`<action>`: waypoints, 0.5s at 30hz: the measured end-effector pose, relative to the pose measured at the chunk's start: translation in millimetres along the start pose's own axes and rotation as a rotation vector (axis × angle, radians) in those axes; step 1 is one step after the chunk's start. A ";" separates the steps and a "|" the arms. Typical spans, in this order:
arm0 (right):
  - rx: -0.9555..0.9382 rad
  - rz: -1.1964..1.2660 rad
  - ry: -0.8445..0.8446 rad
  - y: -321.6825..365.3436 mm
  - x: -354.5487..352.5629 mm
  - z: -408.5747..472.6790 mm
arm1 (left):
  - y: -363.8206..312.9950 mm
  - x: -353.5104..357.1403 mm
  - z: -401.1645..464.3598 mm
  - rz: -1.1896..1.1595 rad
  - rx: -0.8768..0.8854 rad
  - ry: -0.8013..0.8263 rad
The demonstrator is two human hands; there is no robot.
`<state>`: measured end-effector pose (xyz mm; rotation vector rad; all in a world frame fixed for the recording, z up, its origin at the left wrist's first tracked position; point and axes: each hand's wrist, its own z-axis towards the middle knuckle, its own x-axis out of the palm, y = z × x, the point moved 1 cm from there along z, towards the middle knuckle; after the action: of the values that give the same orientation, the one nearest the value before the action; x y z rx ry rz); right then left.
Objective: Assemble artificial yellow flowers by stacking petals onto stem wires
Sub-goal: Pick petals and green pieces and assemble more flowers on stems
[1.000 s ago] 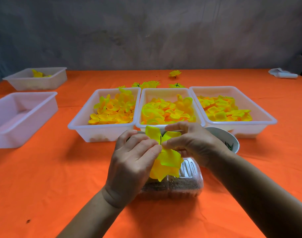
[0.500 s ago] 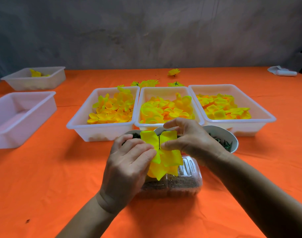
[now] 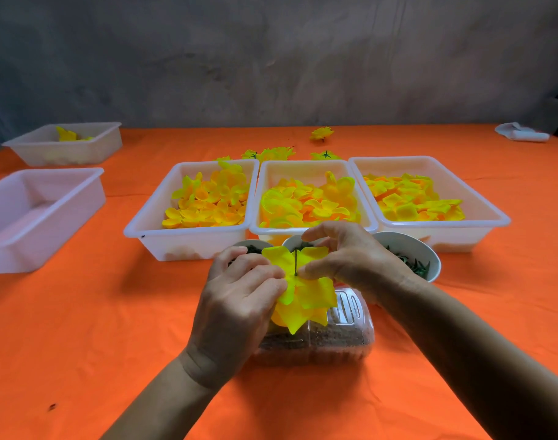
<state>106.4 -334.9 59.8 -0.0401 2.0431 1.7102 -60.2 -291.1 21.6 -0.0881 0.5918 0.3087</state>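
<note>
Above a clear box (image 3: 334, 338), yellow petals (image 3: 303, 290) sit threaded on a dark stem wire (image 3: 295, 262), pinched by the left hand (image 3: 239, 306) and right hand (image 3: 347, 258). Few finished flowers (image 3: 272, 153) lie behind three full trays (image 3: 188, 239), so probably much remains. Orange tablecloth (image 3: 80, 328), grey wall (image 3: 271, 58)

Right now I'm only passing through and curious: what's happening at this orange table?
A person is building an artificial flower. Both hands, left hand and right hand, pinch a yellow petal layer threaded on a thin dark stem wire, above a clear plastic box. Three white trays of yellow petals sit just beyond, and a few finished flowers lie farther back on the table.
</note>
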 end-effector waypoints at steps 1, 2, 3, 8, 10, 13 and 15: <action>0.005 0.005 0.001 -0.5 0.6 0.2 | 0.1 0.2 -0.8 -0.004 0.001 0.002; 0.008 0.007 0.002 -1.0 0.8 0.1 | 0.2 0.2 -1.7 -0.005 0.000 0.002; 0.008 0.008 0.002 -1.5 1.1 0.2 | 0.3 0.2 -2.4 -0.002 0.001 0.003; 0.003 -0.001 -0.019 -2.0 0.9 -0.4 | 0.7 0.3 -4.3 0.029 0.021 0.009; 0.003 -0.010 -0.021 -2.3 0.5 -1.7 | 1.1 0.6 -4.7 0.031 0.025 0.009; 0.003 -0.015 -0.009 -3.0 0.1 -2.6 | 0.8 1.3 -5.7 0.037 0.036 0.011; 0.007 -0.025 0.011 -2.6 0.3 -2.2 | 0.9 1.4 -6.4 0.045 0.046 0.017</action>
<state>106.2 -337.5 57.6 -0.0727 2.0482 1.6920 -62.8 -291.0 15.6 -0.0330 0.6176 0.3380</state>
